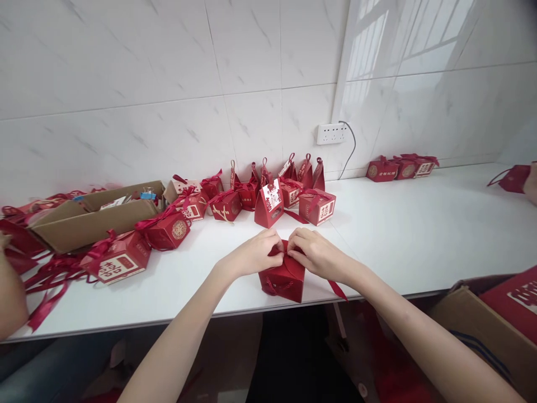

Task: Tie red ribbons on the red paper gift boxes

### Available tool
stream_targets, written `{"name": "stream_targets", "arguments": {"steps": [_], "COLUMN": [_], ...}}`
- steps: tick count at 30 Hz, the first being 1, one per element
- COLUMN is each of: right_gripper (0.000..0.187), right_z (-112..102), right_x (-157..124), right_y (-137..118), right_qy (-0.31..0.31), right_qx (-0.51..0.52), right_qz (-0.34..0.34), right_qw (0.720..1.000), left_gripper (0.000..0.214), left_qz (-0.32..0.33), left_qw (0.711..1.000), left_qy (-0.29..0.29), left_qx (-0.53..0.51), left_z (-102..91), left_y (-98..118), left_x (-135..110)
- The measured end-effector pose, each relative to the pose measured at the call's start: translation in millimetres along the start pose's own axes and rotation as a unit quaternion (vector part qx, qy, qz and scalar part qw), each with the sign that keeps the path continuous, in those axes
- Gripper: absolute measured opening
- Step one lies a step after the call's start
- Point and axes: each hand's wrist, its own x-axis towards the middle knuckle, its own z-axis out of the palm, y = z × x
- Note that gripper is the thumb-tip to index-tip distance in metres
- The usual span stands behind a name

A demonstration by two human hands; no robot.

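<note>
A red gift box [283,284] with a twisted cord on its front sits near the table's front edge, between my hands. My left hand [259,252] is closed in a pinch at the left of the box top. From the other side, my right hand [319,253] pinches at the middle of the top, its fingertips close to the left ones. Both seem to grip the red ribbon there, though the fingers mostly hide it. One ribbon tail [337,290] trails onto the table to the right. Just behind stands a red box with a white printed tag [272,196].
Several ribboned red boxes [318,207] line the wall. At left is an open cardboard box [84,226] with small items; a co-worker's arm [12,294] is beside it. Another person's hand [532,183] holds a red box [514,179] at far right. A carton [474,319] stands lower right.
</note>
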Motion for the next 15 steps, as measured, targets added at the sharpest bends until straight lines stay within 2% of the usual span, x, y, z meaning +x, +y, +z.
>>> {"name": "stream_targets", "arguments": {"steps": [4,8,12,15], "right_gripper": [0.008,0.012,0.009,0.01], "right_z": [-1,1,8,14], "right_x": [0,2,1,-2], "right_y": [-4,-7,-4,1], "right_qy": [0.017,0.029,0.05,0.064], "right_qx": [0.038,0.071,0.055,0.108], "right_qz": [0.022,0.056,0.036,0.019], "right_qw": [0.999,0.995,0.997,0.992], "left_gripper": [0.005,0.001,0.004,0.006], "left_qz": [-0.013,-0.01,0.004,0.008], "left_qw": [0.999,0.996,0.994,0.992], "left_qy": [0.045,0.076,0.094,0.11], "left_qx": [-0.024,-0.04,-0.055,-0.061], "left_z": [10.0,18.6,23.4,25.7], "left_y": [2,5,3,2], "left_x": [-1,-4,-6,-5]}}
